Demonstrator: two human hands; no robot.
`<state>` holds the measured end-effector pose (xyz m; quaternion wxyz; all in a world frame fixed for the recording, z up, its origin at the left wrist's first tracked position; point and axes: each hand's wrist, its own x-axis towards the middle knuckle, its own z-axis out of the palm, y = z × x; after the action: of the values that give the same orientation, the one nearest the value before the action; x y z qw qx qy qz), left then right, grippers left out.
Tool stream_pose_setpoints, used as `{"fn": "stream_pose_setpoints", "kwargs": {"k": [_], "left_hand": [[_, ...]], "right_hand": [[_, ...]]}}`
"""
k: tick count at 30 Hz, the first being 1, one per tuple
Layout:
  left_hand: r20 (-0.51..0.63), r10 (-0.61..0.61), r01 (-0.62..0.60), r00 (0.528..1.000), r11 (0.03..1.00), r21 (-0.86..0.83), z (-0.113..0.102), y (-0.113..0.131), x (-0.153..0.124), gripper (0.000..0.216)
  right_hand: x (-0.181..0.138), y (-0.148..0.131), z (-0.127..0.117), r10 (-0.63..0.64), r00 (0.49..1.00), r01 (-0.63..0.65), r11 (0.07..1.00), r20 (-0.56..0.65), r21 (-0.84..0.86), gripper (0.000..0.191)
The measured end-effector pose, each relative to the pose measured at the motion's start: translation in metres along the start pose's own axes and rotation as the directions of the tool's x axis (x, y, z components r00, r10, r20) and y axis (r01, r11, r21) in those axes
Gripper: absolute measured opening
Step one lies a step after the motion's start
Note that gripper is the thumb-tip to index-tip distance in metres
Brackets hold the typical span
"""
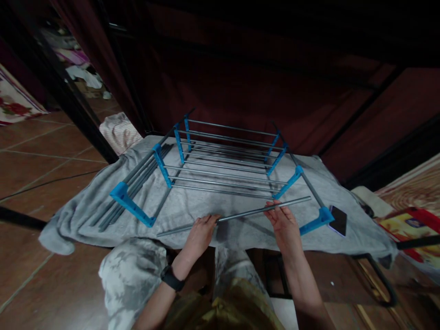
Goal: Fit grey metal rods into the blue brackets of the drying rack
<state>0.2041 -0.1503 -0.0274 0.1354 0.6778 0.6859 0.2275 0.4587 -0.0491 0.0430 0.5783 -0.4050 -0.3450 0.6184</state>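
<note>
A rack frame of grey metal rods and blue plastic brackets (227, 166) lies flat on a grey blanket (192, 204). My left hand (200, 233) and my right hand (283, 224) both grip one loose grey rod (240, 214) just in front of the frame, the rod tilted up to the right. A black watch is on my left wrist. The nearest blue brackets (132, 201) (316, 222) stand to either side of my hands.
Several spare grey rods (132, 188) lie bundled along the frame's left side. A dark phone (338, 220) rests on the blanket at the right. Brown floor tiles (41, 183), dark curtains and patterned mats (412, 206) surround the spot. My knees are below.
</note>
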Motion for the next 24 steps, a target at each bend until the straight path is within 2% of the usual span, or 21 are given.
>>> {"fn": "stream_pose_setpoints", "kwargs": {"k": [7, 14, 18, 24], "left_hand": [[-0.082, -0.082, 0.075, 0.993, 0.993, -0.087, -0.01, -0.02, -0.001, 0.032], [-0.154, -0.215, 0.196, 0.964, 0.972, -0.129, 0.001, -0.059, -0.014, 0.021], [-0.2, -0.258, 0.215, 0.945, 0.953, -0.213, 0.009, -0.071, -0.018, 0.016], [-0.219, -0.271, 0.195, 0.937, 0.929, -0.316, 0.015, -0.075, -0.019, 0.018]], "right_hand": [[0.015, -0.035, 0.003, -0.158, 0.986, 0.159, 0.987, -0.045, 0.004, 0.036], [0.026, -0.065, -0.006, -0.275, 0.952, 0.278, 0.961, -0.131, 0.003, 0.031], [0.029, -0.068, -0.007, -0.276, 0.951, 0.281, 0.96, -0.142, 0.015, 0.027], [0.025, -0.056, 0.006, -0.205, 0.974, 0.207, 0.978, -0.094, 0.009, 0.033]]}}
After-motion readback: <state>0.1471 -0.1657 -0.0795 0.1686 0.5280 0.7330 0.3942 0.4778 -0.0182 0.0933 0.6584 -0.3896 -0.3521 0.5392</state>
